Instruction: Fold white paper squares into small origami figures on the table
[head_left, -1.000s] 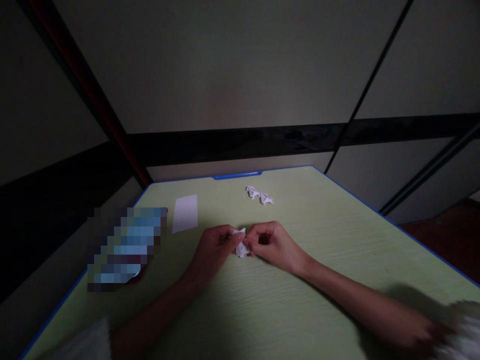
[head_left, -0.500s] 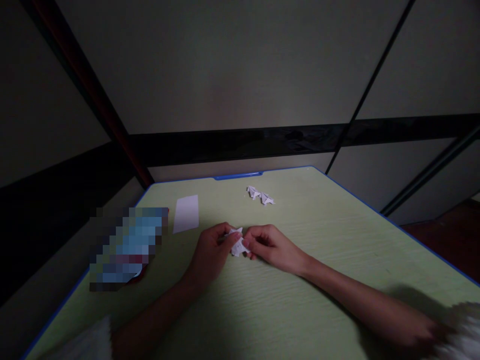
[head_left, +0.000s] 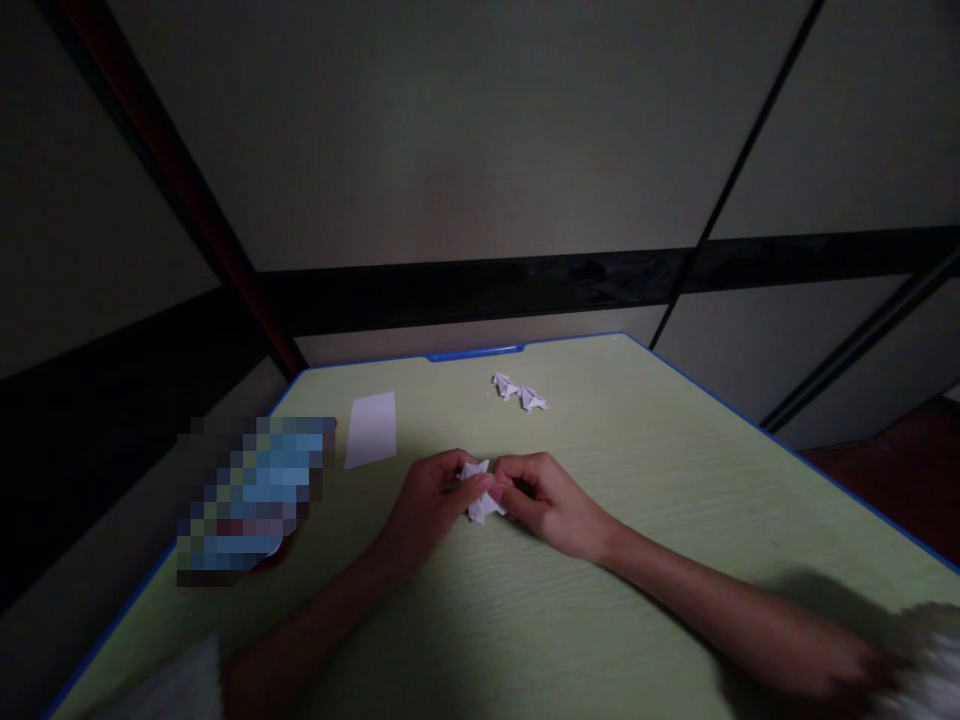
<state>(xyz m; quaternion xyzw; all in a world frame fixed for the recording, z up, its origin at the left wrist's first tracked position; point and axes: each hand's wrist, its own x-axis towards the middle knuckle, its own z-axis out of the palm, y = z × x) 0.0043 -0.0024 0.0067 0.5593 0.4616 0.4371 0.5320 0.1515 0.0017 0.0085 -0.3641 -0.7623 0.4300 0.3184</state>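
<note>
A small folded white paper piece [head_left: 478, 507] with pointed corners is pinched between my two hands, low over the middle of the table. My left hand [head_left: 427, 505] grips its left side, thumb on top. From the right, my right hand [head_left: 551, 505] is closed on its other side, and the two thumb tips meet or nearly meet on the paper. Fingers hide part of the folds. Farther back lie two folded paper figures, one [head_left: 504, 386] at the left and one [head_left: 532, 399] at the right, close together.
A flat white sheet [head_left: 371, 430] lies left of my hands on the pale green table [head_left: 675, 450], which has a blue edge. Beside it at the far left is a pixelated blue object with a red edge [head_left: 259, 500]. Cabinet panels [head_left: 480, 140] stand behind the table.
Both thumbs have come closer together over the folded paper. The paper and my hands have shifted slightly toward me and to the right.
</note>
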